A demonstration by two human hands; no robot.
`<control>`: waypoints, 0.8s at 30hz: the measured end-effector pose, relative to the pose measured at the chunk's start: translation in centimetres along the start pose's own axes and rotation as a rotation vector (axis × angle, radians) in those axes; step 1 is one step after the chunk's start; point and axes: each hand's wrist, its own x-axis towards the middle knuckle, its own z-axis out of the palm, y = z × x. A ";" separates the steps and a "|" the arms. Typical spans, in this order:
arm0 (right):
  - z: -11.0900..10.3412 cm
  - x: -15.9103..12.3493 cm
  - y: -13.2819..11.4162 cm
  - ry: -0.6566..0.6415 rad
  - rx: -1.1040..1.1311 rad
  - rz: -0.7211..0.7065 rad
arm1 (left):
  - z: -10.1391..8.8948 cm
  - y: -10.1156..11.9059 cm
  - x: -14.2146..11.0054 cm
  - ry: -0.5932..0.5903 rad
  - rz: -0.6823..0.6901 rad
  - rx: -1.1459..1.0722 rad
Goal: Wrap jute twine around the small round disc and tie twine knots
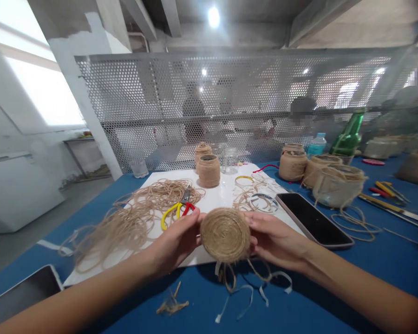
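Between my hands is a twine-wrapped jar (225, 235), its round face of coiled twine turned toward me. My left hand (184, 239) grips its left side, and my right hand (271, 236) holds the right side with fingers partly hidden behind it. Loose twine ends hang below the jar. Just beyond my left hand lie scissors (181, 207) with one yellow and one red handle, on a white sheet (191, 259). A tangled heap of twine (125, 218) spreads to the left of them.
A phone (313, 219) lies right of my right hand, and another dark-screened device (24, 292) at lower left. Wrapped jars (209, 170), a glass jar (338, 185) and a green bottle (350, 134) stand farther back. A perforated metal screen (244, 102) borders the table.
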 end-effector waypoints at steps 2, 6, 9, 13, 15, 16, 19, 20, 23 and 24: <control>0.3 0.0 -0.1 0.070 0.031 -0.047 | -0.2 -0.2 0.2 0.001 -0.005 -0.119; 0.5 0.3 -0.1 0.219 0.063 -0.157 | -0.3 -0.3 0.4 0.061 -0.025 -0.129; 0.3 0.5 0.1 0.290 0.056 -0.176 | -0.2 -0.3 0.2 0.100 -0.058 -0.088; 0.2 0.6 0.4 0.318 0.042 -0.178 | -0.3 -0.7 0.2 0.116 -0.084 -0.096; 0.2 0.5 0.4 0.304 0.018 -0.186 | -0.4 -1.1 0.3 0.128 -0.116 -0.079; 0.3 0.4 0.4 0.294 -0.012 -0.188 | -0.4 -1.2 0.4 0.134 -0.132 -0.063; 0.4 0.1 0.3 0.299 -0.191 -0.191 | -0.1 -1.3 0.6 0.171 -0.174 0.021; 0.5 0.0 0.2 0.310 -0.271 -0.198 | 0.0 -1.2 0.7 0.189 -0.176 0.058; 0.5 -0.2 0.2 0.307 -0.495 -0.228 | 0.3 -1.0 0.7 0.228 -0.139 0.155; 0.6 -0.2 0.2 0.290 -0.558 -0.229 | 0.3 -0.9 0.7 0.228 -0.118 0.176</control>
